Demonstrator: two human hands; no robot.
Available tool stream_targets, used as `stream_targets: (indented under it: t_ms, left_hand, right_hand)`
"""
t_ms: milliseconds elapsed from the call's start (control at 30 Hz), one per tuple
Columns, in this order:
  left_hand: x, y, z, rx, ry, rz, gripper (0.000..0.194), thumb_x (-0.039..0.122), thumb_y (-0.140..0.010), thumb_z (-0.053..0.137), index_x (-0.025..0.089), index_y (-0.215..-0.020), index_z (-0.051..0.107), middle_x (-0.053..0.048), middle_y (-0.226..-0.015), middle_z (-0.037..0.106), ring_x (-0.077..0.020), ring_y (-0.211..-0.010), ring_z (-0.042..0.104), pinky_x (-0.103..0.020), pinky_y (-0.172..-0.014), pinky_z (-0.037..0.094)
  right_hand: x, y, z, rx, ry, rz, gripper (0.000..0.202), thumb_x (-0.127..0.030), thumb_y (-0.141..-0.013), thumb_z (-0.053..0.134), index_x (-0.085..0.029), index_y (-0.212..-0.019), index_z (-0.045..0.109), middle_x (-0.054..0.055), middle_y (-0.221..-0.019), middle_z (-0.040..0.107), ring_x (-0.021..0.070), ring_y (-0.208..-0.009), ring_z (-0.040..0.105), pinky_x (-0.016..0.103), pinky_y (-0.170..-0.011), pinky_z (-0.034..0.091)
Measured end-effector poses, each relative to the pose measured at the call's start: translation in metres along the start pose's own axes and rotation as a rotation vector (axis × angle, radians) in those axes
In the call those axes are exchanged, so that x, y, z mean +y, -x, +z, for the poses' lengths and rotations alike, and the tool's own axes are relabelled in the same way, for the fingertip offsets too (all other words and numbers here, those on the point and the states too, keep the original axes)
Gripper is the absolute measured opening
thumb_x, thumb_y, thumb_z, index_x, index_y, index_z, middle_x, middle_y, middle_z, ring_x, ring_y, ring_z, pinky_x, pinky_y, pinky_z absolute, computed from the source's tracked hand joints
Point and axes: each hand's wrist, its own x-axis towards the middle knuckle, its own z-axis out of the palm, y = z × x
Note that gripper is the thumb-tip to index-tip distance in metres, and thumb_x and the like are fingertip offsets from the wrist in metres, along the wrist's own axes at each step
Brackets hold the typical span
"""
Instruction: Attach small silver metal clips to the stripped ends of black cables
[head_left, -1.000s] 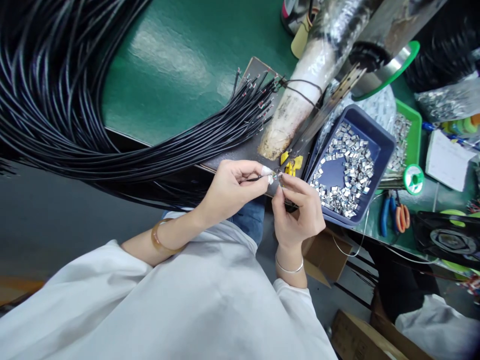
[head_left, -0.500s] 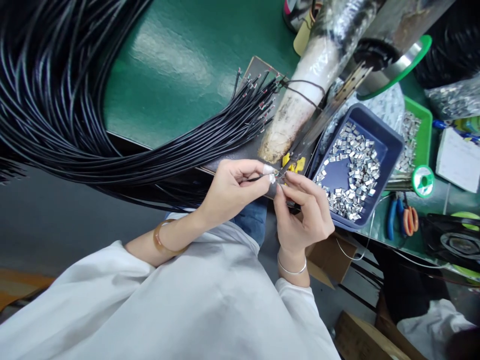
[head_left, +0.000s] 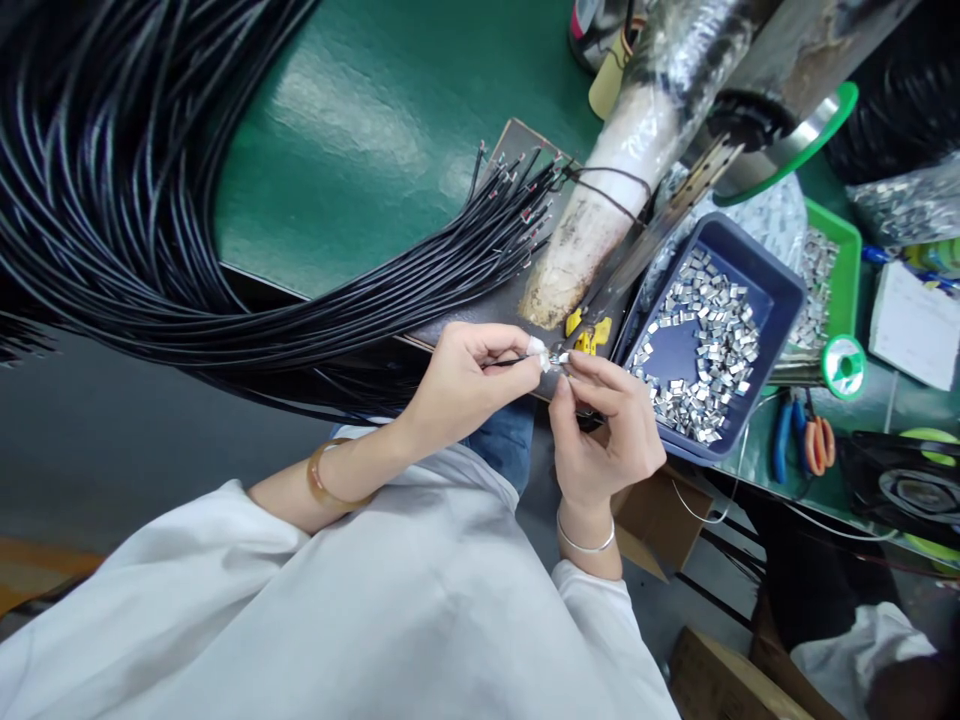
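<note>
A black cable (head_left: pixel 511 360) is pinched near its end between the thumb and taped fingers of my left hand (head_left: pixel 472 375). Fingertip to fingertip with it, my right hand (head_left: pixel 609 415) grips a small shiny metal piece (head_left: pixel 559 358) at the cable's end. My fingers partly cover that spot, so I cannot tell how far the piece sits over the wires. A thick bundle of black cables (head_left: pixel 390 290) lies just beyond my left hand, its stripped ends showing small coloured wires. Right of my right hand stands a blue tray (head_left: pixel 780 290) with many loose metal pieces (head_left: pixel 720 340).
A wrapped post (head_left: pixel 600 200) and a slotted metal bar (head_left: pixel 686 195) rise behind my hands, with a yellow item (head_left: pixel 592 335) at their foot. Farther right are a green tray (head_left: pixel 847 240), a small spool (head_left: pixel 844 366) and pliers (head_left: pixel 817 445). Another person's sleeve (head_left: pixel 862 640) shows lower right.
The bright metal piece now shows plainly between my fingertips, where thin wire ends were visible before. My right hand has shifted slightly; my left hand keeps its pinch on the cable.
</note>
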Motion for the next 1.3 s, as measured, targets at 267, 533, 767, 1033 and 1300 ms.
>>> stream_targets:
  t_ms: [267, 533, 767, 1033, 1300]
  left_hand:
    - [0.000, -0.003, 0.002, -0.004, 0.019, 0.016, 0.011, 0.020, -0.072, 0.068, 0.014, -0.063, 0.066, 0.004, -0.053, 0.045, -0.0055, -0.050, 0.033, -0.020, -0.046, 0.026]
    - [0.001, -0.005, 0.001, -0.030, 0.028, 0.022, 0.008, 0.019, -0.071, 0.068, 0.014, -0.066, 0.068, 0.005, -0.053, 0.046, -0.0051, -0.049, 0.032, -0.020, -0.044, 0.023]
    - [0.002, -0.004, 0.000, -0.061, -0.012, 0.012, 0.008, 0.016, -0.071, 0.067, 0.014, -0.064, 0.062, 0.008, -0.050, 0.033, -0.0048, -0.049, 0.025, -0.021, -0.045, 0.019]
    - [0.000, 0.003, 0.000, -0.088, 0.013, -0.020, 0.007, 0.019, -0.072, 0.066, 0.016, -0.069, 0.061, 0.008, -0.050, 0.030, -0.0050, -0.048, 0.023, -0.022, -0.045, 0.016]
    - [-0.002, 0.003, 0.001, -0.084, 0.007, 0.031, 0.013, 0.019, -0.076, 0.065, 0.016, -0.067, 0.057, 0.008, -0.051, 0.028, -0.0050, -0.048, 0.023, -0.021, -0.045, 0.016]
  right_hand:
    - [-0.001, -0.004, 0.002, 0.020, 0.001, -0.002, 0.019, -0.006, -0.081, 0.074, -0.021, -0.090, 0.066, 0.002, -0.096, 0.076, 0.0147, -0.088, 0.075, 0.029, -0.076, 0.064]
    - [-0.002, -0.005, 0.001, 0.027, -0.002, -0.001, 0.020, -0.007, -0.080, 0.075, -0.022, -0.090, 0.067, 0.002, -0.099, 0.076, 0.0146, -0.086, 0.074, 0.029, -0.074, 0.065]
    - [-0.001, -0.001, 0.004, 0.050, -0.068, 0.001, 0.018, -0.007, -0.082, 0.071, -0.021, -0.091, 0.063, 0.003, -0.098, 0.077, 0.0149, -0.086, 0.075, 0.028, -0.075, 0.065]
    - [0.007, 0.001, -0.011, 0.383, -0.223, -0.025, 0.019, -0.022, -0.092, 0.062, -0.025, -0.111, 0.065, -0.010, -0.059, 0.055, 0.0064, -0.034, 0.048, 0.021, -0.031, 0.040]
    - [-0.001, 0.003, -0.005, 0.092, -0.103, 0.050, 0.021, -0.006, -0.085, 0.068, -0.021, -0.098, 0.063, 0.002, -0.096, 0.078, 0.0169, -0.087, 0.078, 0.031, -0.077, 0.066]
